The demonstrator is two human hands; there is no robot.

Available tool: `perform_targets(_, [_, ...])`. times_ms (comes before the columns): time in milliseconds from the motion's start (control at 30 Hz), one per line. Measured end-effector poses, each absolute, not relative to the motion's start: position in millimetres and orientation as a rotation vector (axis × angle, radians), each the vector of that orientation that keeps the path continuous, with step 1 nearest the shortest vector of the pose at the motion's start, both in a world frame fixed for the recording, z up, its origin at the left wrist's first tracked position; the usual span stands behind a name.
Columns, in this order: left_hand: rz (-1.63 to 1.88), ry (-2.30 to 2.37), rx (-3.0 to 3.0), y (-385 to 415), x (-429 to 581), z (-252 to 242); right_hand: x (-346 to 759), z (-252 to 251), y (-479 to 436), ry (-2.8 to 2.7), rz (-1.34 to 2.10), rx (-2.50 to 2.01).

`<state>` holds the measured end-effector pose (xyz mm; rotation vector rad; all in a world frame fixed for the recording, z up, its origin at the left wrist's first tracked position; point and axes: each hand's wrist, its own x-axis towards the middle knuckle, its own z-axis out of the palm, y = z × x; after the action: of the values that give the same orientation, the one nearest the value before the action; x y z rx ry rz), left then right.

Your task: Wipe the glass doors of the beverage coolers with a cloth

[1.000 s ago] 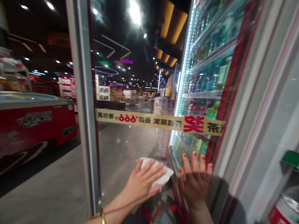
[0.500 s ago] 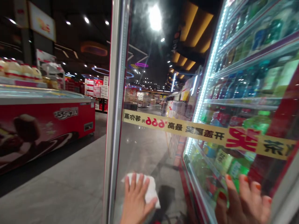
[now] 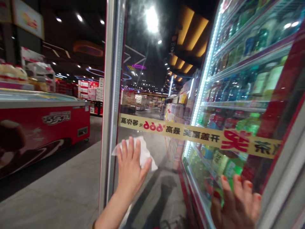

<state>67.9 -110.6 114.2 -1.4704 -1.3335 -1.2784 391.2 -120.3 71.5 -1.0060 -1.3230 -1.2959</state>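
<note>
My left hand (image 3: 130, 168) presses a crumpled white cloth (image 3: 140, 152) flat against the glass door of a drinks cooler (image 3: 147, 79), close to the door's metal frame (image 3: 110, 95). The cloth sits just below a yellow printed strip (image 3: 190, 135) on the glass. My right hand (image 3: 234, 203) rests lower on the glass with its fingers spread, touching nothing else. Its orange-painted nails show, and rows of bottled drinks (image 3: 238, 86) stand behind the glass.
A red chest freezer (image 3: 43, 127) stands to the left across a grey tiled aisle (image 3: 54, 181). Stacked cartons (image 3: 88, 93) and store shelving fill the distance. The glass reflects the ceiling lights, and LED strips line the cooler's inner edge.
My left hand and the cloth have moved up the glass and left toward the door frame. The view has swung, moving the door frame toward the middle.
</note>
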Motion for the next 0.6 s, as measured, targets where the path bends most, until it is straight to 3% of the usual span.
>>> perform_targets(100, [-1.280, -1.291, -1.492, -108.4, 98.5, 141.2, 391.8, 70.3, -121.3, -1.320, -1.262, -1.033])
perform_targets(267, [-1.024, -0.915, -1.720, -118.1, 103.7, 103.7, 393.8, 68.8, -122.4, -1.341, -1.279, -1.065])
perform_targets(400, [-1.377, -1.395, -1.518, -106.5, 63.2, 135.0, 390.1, 72.5, -127.2, -1.366, -1.229, -1.105])
perform_targets(500, [-1.468, -1.399, -1.494, -99.5, 94.2, 156.5, 388.1, 74.6, -129.8, -1.368, -1.176, -1.136])
perform_targets(600, [-1.135, -1.060, -1.750, -113.9, 142.2, 106.3, 391.1, 73.3, -129.1, -1.383, -1.224, -1.142])
